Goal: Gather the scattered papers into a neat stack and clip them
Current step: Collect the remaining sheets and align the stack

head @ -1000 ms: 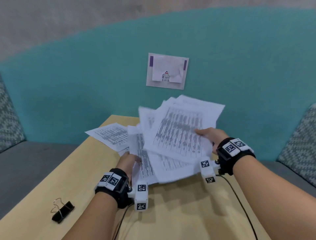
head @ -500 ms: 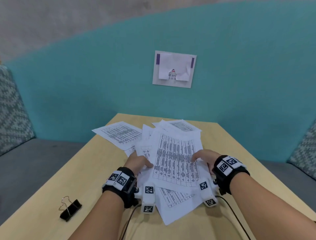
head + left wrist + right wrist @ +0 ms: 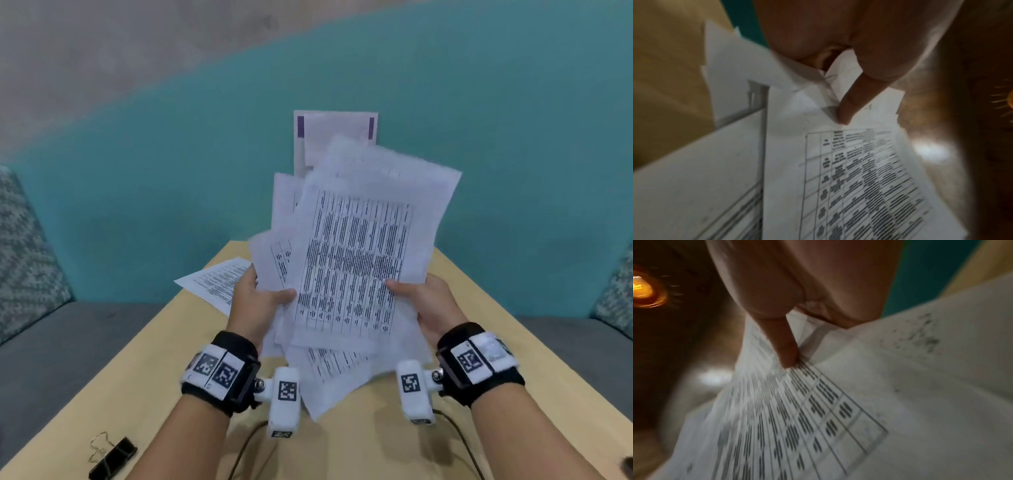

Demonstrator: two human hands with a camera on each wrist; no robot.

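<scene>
**Both hands up with a ragged sheaf of papers**

The printed tables are blurred, no word readable, and both wrist views smear at the edges. Fingers behind the sheets are hidden. The papers [image 3: 356, 260] are lifted above the counter [image 3: 479, 325], fanned and crooked, corners sticking out every way. The left hand [image 3: 255, 308] pinches their left edge, thumb on top; the right hand [image 3: 426, 305] pinches the right edge likewise. One loose sheet [image 3: 219, 281] lies flat on the counter, just left of the held papers. A black binder clip [image 3: 111, 457] sits well below and left of them, partly cut off.
</scene>
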